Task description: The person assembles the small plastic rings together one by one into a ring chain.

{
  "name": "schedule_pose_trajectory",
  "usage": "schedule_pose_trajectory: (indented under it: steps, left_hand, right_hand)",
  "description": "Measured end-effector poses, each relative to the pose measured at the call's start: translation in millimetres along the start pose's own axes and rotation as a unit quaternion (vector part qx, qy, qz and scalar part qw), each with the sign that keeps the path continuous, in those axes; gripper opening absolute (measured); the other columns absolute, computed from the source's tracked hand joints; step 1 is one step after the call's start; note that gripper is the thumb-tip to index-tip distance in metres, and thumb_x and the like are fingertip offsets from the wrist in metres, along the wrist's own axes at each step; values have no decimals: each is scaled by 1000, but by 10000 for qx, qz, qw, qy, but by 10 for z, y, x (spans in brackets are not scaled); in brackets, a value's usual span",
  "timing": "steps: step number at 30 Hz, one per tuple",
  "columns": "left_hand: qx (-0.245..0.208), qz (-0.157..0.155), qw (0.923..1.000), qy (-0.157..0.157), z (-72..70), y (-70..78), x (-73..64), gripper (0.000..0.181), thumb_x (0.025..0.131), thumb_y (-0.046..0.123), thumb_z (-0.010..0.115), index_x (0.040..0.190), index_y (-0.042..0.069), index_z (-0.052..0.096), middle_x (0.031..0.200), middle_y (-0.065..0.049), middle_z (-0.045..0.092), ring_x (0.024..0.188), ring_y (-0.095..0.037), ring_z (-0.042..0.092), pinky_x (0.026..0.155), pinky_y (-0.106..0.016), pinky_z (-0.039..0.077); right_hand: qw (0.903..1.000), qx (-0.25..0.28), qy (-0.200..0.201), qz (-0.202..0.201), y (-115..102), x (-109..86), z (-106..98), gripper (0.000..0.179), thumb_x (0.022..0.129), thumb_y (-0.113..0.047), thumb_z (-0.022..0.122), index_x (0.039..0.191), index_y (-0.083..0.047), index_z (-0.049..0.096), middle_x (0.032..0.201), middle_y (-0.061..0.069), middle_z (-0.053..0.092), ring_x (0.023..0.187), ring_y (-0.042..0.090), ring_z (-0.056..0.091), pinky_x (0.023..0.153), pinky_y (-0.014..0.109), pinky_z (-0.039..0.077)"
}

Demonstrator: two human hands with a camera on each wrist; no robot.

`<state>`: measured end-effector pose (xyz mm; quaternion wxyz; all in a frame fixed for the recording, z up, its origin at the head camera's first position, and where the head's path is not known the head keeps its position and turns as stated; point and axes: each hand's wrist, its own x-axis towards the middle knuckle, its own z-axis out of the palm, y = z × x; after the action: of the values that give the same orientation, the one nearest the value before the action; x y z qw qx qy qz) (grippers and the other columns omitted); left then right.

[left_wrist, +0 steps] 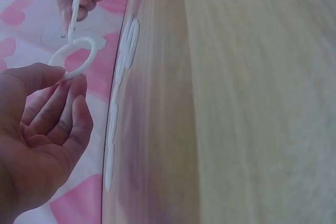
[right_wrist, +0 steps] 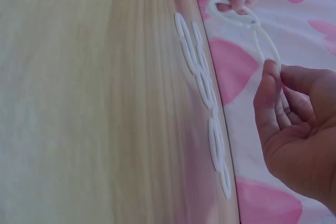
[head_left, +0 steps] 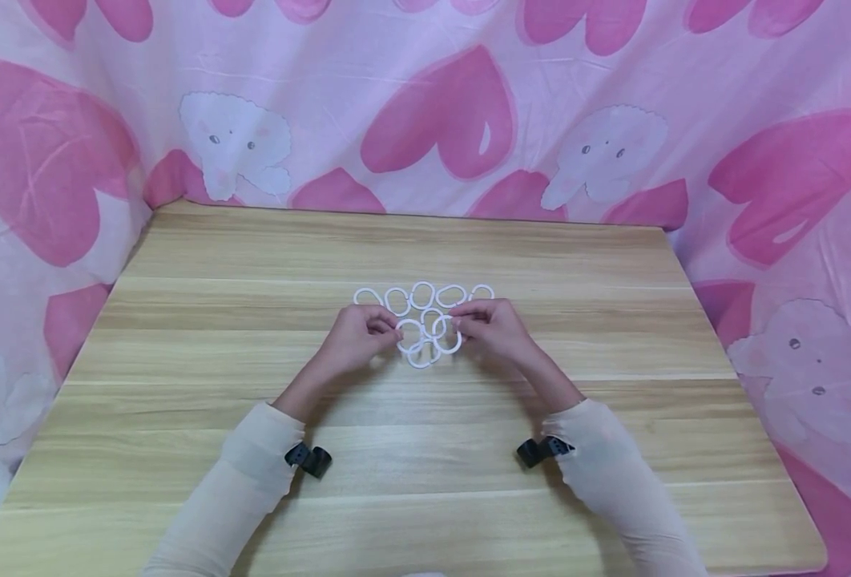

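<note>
My left hand (head_left: 356, 336) pinches a white plastic ring (left_wrist: 95, 55) between thumb and fingertips. Opposite it, my right hand (head_left: 498, 328) pinches a second white ring (right_wrist: 271, 44) the same way. Both rings are held up above the table, and their edges meet between the hands; a small joint shows there in the right wrist view. Whether they are hooked through each other I cannot tell. More white rings (right_wrist: 184, 38) lie flat on the wood beyond and below, several in a row at the back and others nearer, partly overlapped by the held ones in the head view.
The wood-grain table (head_left: 411, 489) spreads out on all sides of the hands. A pink curtain (head_left: 324, 96) with hearts and white animal figures hangs along its back and sides. Small black cameras (head_left: 317, 462) are strapped at both wrists over the pale sleeves (head_left: 231, 489).
</note>
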<state>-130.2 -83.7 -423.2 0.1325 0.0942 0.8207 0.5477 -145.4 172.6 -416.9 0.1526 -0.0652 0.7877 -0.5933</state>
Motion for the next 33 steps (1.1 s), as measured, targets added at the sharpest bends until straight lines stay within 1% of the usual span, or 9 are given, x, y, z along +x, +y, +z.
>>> schedule_pose_trajectory:
  steps: [5, 7, 12, 19, 23, 27, 30, 32, 33]
  left_hand:
    - [71, 42, 10000, 12, 12, 28, -9, 9, 88, 4, 73, 96, 0, 72, 93, -17, 77, 85, -19, 73, 81, -30, 60]
    - [130, 24, 9999, -6, 13, 35, -8, 9, 88, 5, 73, 97, 1, 72, 93, -16, 77, 84, -19, 72, 81, -29, 60]
    - [225, -45, 9997, -34, 13, 41, -8, 8, 89, 5, 74, 96, 2, 73, 93, -14, 77, 84, -17, 72, 79, -26, 59]
    - [231, 109, 9996, -136, 31, 49, -11, 8, 89, 3, 73, 96, 0, 74, 94, -16, 78, 86, -19, 73, 81, -31, 61]
    - [231, 131, 9993, -281, 52, 39, -2, 8, 89, 3, 73, 97, 1, 73, 94, -14, 78, 86, -17, 72, 81, -30, 60]
    - [273, 150, 9985, -461, 60, 18, -17, 7, 90, 2, 71, 97, 1, 72, 94, -13, 77, 84, -14, 70, 79, -27, 59]
    - [215, 191, 9982, -525, 62, 4, -27, 10, 91, 2, 70, 100, -1, 71, 94, -14, 75, 83, -13, 68, 76, -23, 58]
    - [93, 205, 9983, -531, 66, 0, -29, 13, 91, 0, 69, 103, -3, 69, 95, -17, 74, 83, -13, 68, 74, -20, 57]
    - [22, 221, 9983, -532, 70, -5, -26, 14, 91, 0, 68, 104, -5, 68, 96, -18, 74, 83, -13, 67, 73, -20, 56]
  right_hand:
    - [9998, 193, -21, 25, -20, 0, 75, 28, 93, 4, 63, 117, 18, 64, 87, 13, 77, 64, 1, 64, 66, 21, 60]
    - [9997, 254, -7, 18, -15, 5, 96, 28, 93, 5, 62, 117, 19, 64, 90, 17, 77, 64, 0, 64, 67, 21, 60]
    - [9996, 278, 0, -40, 1, 14, 129, 28, 94, 5, 61, 117, 20, 63, 104, 35, 72, 67, -1, 64, 66, 18, 59]
    - [9996, 264, 16, -119, 18, 23, 158, 26, 94, 5, 61, 116, 19, 64, 106, 38, 70, 67, -1, 65, 66, 17, 58]
    - [9995, 311, 108, -40, 20, 41, 199, 27, 94, 4, 61, 117, 17, 65, 102, 31, 73, 71, 2, 66, 68, 19, 59]
    - [9980, 543, 301, 99, 29, 60, 231, 29, 93, 4, 61, 119, 15, 65, 90, 12, 75, 77, 5, 68, 70, 18, 59]
    - [9972, 634, 384, 112, 41, 63, 236, 29, 94, 4, 62, 120, 15, 64, 86, -1, 74, 79, 3, 68, 72, 16, 59]
    - [9965, 717, 410, 109, 42, 60, 238, 29, 94, 3, 63, 120, 15, 64, 85, -4, 74, 79, 2, 68, 74, 16, 59]
    - [9963, 745, 414, 91, 40, 56, 238, 29, 95, 3, 63, 120, 16, 64, 87, -2, 75, 80, 1, 68, 75, 17, 59]
